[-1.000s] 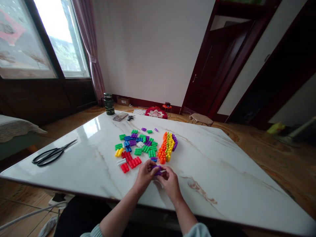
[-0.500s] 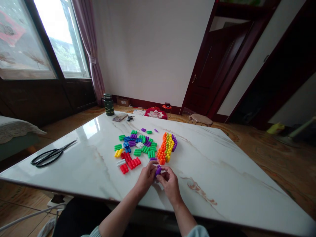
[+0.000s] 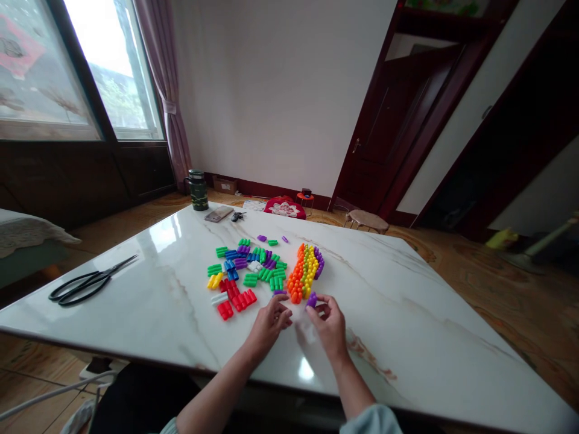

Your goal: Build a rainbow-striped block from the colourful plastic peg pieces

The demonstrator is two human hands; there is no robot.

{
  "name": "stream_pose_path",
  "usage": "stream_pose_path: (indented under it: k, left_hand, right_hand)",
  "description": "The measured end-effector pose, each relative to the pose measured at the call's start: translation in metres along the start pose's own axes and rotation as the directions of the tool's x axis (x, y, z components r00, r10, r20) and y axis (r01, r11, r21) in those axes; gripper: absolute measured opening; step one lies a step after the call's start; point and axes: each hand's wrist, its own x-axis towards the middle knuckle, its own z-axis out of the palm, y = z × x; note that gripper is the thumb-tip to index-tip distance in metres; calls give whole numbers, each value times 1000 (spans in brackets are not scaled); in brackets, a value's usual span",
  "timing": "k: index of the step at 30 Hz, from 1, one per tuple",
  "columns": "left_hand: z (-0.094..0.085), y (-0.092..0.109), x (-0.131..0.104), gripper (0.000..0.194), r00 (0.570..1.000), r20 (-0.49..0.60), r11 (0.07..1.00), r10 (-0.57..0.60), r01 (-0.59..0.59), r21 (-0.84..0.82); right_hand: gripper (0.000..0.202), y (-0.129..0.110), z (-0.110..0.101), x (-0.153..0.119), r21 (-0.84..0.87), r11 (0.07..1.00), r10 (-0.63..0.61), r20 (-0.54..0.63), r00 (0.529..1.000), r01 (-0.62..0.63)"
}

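My right hand [image 3: 329, 325] pinches a small purple plastic toy block [image 3: 312, 299] between thumb and fingertips, just above the table. The block is at the near end of a standing group of linked bumpy blocks, with orange [image 3: 296, 283], yellow [image 3: 309, 271] and purple [image 3: 319, 263] rows side by side. To the left, my left hand [image 3: 268, 325] hovers with curled fingers apart and nothing visible in them. Beyond it lies a loose spread of green blocks [image 3: 274, 277], blue blocks [image 3: 231, 268], red blocks [image 3: 237, 296], yellow blocks [image 3: 215, 281] and a few white ones [image 3: 254, 266].
The white marble-patterned table [image 3: 429, 313] carries black-handled scissors [image 3: 90, 283] at the left. Toward its far edge are a camouflage flask [image 3: 198, 191], a phone [image 3: 219, 214] and keys [image 3: 237, 216]. A round stool [image 3: 366, 220] stands behind the table.
My hands have parted. The right hand has moved right and slightly forward with the purple block, toward the near end of the standing rows; my left hand has let go of it.
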Motion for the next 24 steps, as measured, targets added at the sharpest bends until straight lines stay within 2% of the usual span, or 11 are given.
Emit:
stream_pose_path:
  k: [2, 3, 8, 13, 19, 24]
  left_hand:
    - [1, -1, 1, 39, 1000, -14, 1000, -15, 14, -11]
    - [1, -2, 1, 39, 1000, -19, 1000, -19, 19, -19]
    - [1, -6, 3, 39, 999, -15, 998, -28, 27, -51]
    - [1, -5, 4, 40, 999, -25, 999, -40, 39, -37]
    - [0, -2, 4, 41, 998, -22, 997, -62, 61, -46]
    - [1, -1, 5, 42, 997, -25, 996, -73, 71, -59]
  right_hand:
    - [35, 14, -10, 25, -163, 986, -56, -91, 994, 40]
    - [32, 21, -13, 36, -243, 969, -72, -101, 992, 46]
    - [24, 45, -13, 74, -474, 877, -106, -29, 994, 80]
    - [22, 41, -6, 80, -590, 805, -75, -5, 997, 57]
    - [19, 37, -3, 82, -636, 769, -69, 6, 998, 57]
    - [20, 37, 0, 86, -694, 720, -73, -34, 997, 30]
